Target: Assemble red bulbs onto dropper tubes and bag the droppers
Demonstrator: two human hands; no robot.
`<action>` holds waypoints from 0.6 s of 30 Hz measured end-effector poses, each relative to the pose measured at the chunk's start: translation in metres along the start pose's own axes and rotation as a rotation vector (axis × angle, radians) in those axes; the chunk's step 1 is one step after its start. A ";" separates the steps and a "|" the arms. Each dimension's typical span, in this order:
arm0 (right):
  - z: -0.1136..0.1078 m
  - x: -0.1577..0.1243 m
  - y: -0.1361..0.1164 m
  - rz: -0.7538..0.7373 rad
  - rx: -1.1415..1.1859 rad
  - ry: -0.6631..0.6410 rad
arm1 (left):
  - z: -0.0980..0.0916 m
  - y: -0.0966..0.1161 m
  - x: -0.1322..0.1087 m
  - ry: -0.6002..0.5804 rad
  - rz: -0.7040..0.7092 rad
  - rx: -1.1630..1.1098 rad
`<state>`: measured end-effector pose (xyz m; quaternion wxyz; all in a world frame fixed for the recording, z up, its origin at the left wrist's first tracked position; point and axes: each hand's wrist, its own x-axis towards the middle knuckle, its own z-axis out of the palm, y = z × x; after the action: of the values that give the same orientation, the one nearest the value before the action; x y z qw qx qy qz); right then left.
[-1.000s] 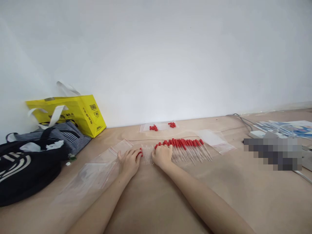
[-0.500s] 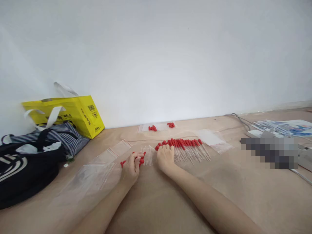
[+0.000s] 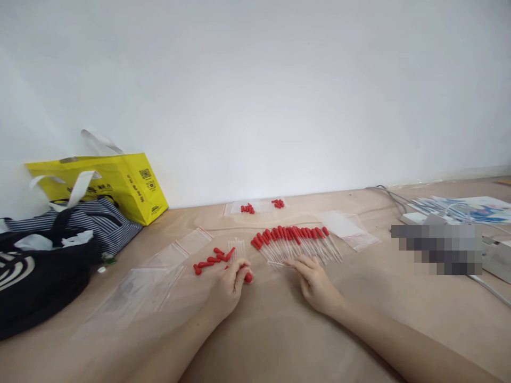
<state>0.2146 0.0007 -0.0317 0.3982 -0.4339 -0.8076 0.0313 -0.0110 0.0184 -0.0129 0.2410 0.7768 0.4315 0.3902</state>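
1. Left hand (image 3: 230, 287): curled, pinching 1 bulb (image 3: 248, 277), nearer than the loose tubes (image 3: 236, 247). Bulb probably light, soft, grippy; take by neck.
2. Right hand (image 3: 317, 284): half open, fingertips at a tube's (image 3: 275, 263) end, before the capped row (image 3: 295, 246); grip: cannot tell. Likely light, stiff, slick, brittle; hold mid-shaft.

We have a brown table (image 3: 259, 340). Across its middle lies a fanned row of droppers (image 3: 297, 242) with red tops; to their left are bare tubes (image 3: 236, 249) and loose red bulbs (image 3: 214, 259). Farther back we see a clear packet (image 3: 263, 206) with red clusters (image 3: 247, 209), inside or on top, we cannot tell. More packets (image 3: 191, 240) lie left, another right. Bags (image 3: 148, 197) crowd our left end; papers (image 3: 471, 207) and cables (image 3: 389, 197) lie right.
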 end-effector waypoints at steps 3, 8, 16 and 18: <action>0.003 0.003 -0.008 -0.001 0.026 -0.055 | 0.004 0.003 -0.002 -0.009 -0.023 -0.027; 0.007 0.005 -0.013 0.051 0.085 -0.101 | 0.006 -0.003 -0.004 0.016 -0.028 -0.032; 0.005 0.007 -0.017 -0.024 0.049 -0.112 | -0.002 0.004 0.001 -0.002 0.194 0.289; 0.007 0.008 -0.018 -0.031 0.039 -0.109 | -0.002 0.007 0.001 -0.008 0.226 0.298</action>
<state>0.1955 -0.0027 -0.0246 0.3622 -0.4114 -0.8339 0.0645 -0.0088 0.0159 -0.0069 0.0797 0.8489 0.3937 0.3435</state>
